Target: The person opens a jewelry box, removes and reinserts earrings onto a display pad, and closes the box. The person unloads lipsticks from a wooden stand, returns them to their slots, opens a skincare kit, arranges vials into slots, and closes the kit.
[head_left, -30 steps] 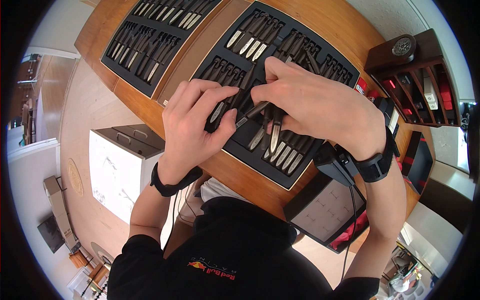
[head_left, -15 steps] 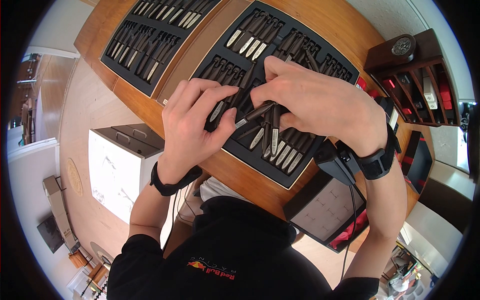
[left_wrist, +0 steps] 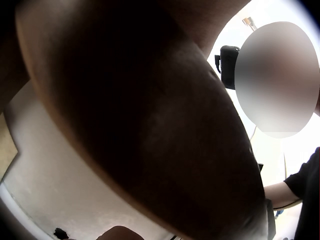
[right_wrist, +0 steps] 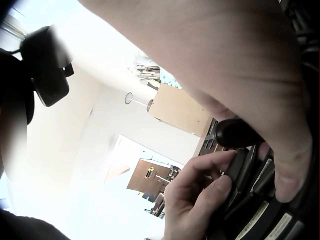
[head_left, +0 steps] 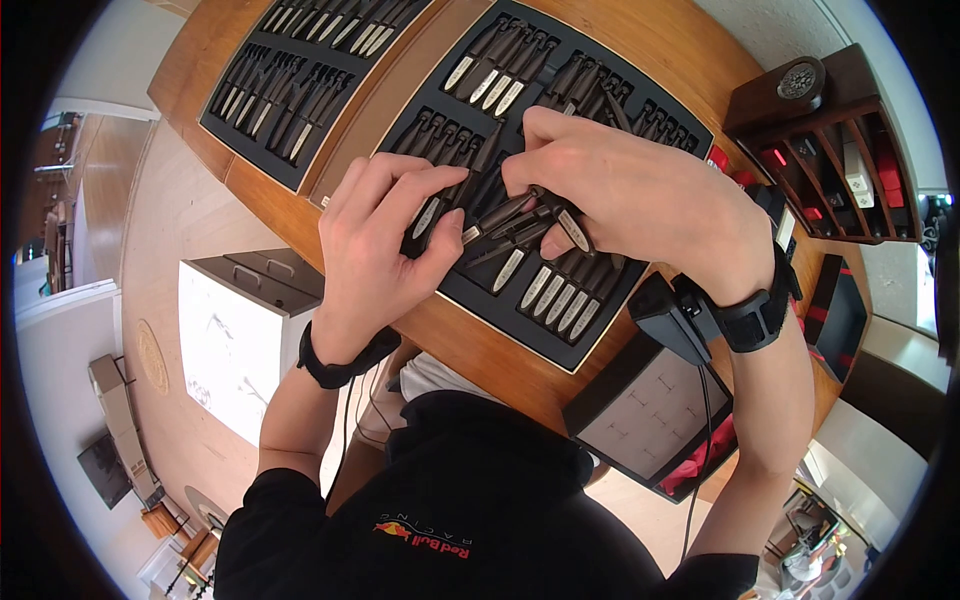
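My left hand (head_left: 375,230) pinches a slim dark piece with a pale oval label (head_left: 426,216) between thumb and forefinger, at the near left of a black fitted tray (head_left: 475,305). To its right, my right hand (head_left: 640,190) curls over the tray, gripping several similar dark pieces; one labelled end (head_left: 573,231) sticks out below the fingers. The exact kind of these pieces I cannot tell. In the right wrist view, my left hand's thumb and forefinger (right_wrist: 220,187) close on a dark piece beside the right thumb (right_wrist: 287,187). The left wrist view shows mostly dark skin.
Rows of labelled pieces (head_left: 497,95) fill the tray's far slots. A second tray (head_left: 225,122) of them lies at the left on the wooden table (head_left: 445,340). A dark wooden rack (head_left: 800,135) stands at the right, and an open box (head_left: 645,410) by the near edge.
The pieces in my right hand have turned: a labelled end that pointed toward me now slants to the right, nearer the palm. My left hand has kept its pinch, almost still.
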